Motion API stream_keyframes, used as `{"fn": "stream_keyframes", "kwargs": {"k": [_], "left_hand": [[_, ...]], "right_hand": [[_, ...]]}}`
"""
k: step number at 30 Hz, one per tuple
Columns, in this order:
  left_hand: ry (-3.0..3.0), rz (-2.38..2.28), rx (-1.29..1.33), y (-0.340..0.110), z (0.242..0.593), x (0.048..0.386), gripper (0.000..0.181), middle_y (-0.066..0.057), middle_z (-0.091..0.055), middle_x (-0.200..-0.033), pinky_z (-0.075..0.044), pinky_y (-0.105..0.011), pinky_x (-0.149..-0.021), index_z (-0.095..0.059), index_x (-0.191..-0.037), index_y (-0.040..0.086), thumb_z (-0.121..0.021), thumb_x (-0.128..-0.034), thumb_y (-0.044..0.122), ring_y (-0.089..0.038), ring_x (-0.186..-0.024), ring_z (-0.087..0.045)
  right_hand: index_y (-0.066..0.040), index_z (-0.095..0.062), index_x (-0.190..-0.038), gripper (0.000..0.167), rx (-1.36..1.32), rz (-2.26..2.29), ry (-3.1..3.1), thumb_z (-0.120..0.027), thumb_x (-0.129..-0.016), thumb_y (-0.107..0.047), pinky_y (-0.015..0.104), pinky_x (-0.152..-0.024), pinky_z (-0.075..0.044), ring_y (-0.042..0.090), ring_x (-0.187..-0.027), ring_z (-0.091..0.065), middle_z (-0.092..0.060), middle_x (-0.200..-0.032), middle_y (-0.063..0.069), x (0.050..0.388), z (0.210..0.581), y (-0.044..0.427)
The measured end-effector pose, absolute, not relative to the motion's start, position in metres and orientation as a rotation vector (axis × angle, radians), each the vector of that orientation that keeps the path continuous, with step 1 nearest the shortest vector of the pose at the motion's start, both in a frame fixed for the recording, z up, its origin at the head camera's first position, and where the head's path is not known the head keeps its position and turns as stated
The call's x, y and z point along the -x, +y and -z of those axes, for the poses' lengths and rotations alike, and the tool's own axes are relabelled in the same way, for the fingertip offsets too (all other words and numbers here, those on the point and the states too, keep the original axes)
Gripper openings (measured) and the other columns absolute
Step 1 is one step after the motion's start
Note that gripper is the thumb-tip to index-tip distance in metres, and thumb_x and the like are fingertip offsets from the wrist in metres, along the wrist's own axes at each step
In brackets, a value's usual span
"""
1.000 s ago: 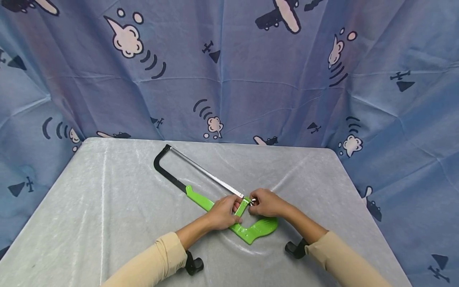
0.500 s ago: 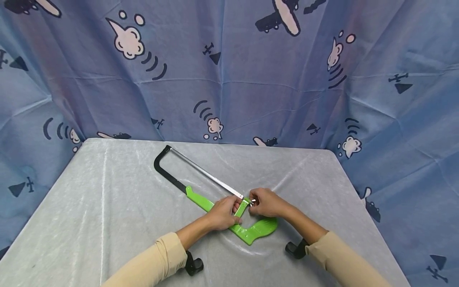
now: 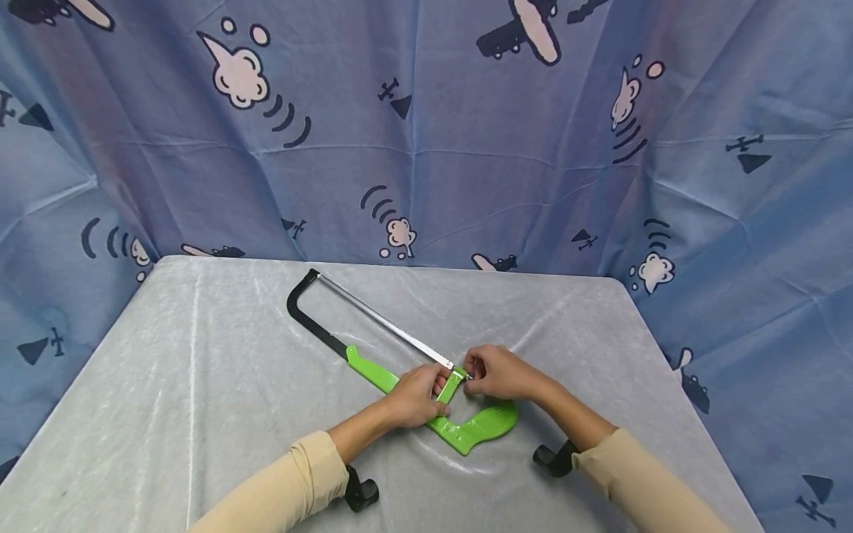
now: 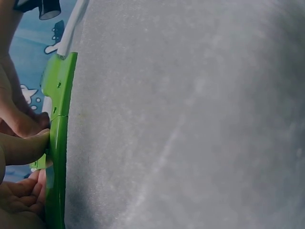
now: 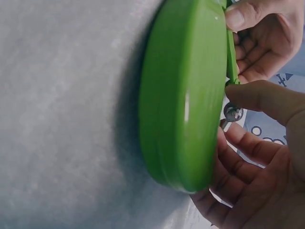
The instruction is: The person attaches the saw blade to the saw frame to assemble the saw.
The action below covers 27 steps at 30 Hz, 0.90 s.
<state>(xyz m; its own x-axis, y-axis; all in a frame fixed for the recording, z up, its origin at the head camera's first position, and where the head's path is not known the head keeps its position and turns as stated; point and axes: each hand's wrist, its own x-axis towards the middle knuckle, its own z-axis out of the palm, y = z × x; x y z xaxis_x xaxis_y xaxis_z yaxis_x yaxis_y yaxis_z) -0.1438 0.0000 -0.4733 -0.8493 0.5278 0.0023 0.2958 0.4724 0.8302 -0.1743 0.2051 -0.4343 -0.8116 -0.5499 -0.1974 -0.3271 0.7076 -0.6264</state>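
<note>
Hacksaw (image 3: 373, 373) on grey table (image 3: 233, 414). Left hand (image 3: 413, 397) gripping green post (image 3: 451, 386); right hand (image 3: 501, 373) pinching wing nut (image 5: 233, 112). Likely stiff, fairly light; glossy handle (image 3: 489, 423) perhaps slippery. Hold frame, avoid blade (image 3: 393, 326).

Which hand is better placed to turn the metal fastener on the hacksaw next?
Probably right: the right hand has thumb and fingers on either side of the metal fastener, while the left hand grips the green crosspiece.
</note>
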Motion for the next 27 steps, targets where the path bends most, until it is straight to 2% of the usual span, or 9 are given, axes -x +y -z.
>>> {"fn": "stream_keyframes", "kwargs": {"k": [14,27], "left_hand": [[2.477,-1.292,-0.713,0.0,0.474,0.144,0.046,-0.002,-0.059,-0.092,-0.043,-0.024,-0.077,-0.061,-0.114,0.0,-0.083,-0.0734,0.002,-0.013,-0.086,-0.055],[2.484,-1.291,-0.712,0.0,0.474,0.144,0.045,-0.001,-0.06,-0.091,-0.043,-0.025,-0.077,-0.061,-0.113,0.0,-0.083,-0.0734,0.003,-0.014,-0.086,-0.056]], "right_hand": [[-0.007,-0.063,-0.083,0.008,0.683,0.905,2.561,-0.07,-0.084,-0.005,0.025,-0.057,-0.044,0.01,-0.064,-0.052,-0.055,-0.07,-0.004,0.178,0.434,0.215],[-0.005,-0.062,-0.08,0.009,0.711,0.942,2.579,-0.067,-0.083,0.001,0.025,-0.056,-0.045,0.009,-0.063,-0.051,-0.056,-0.071,-0.003,0.178,0.435,0.216]]}}
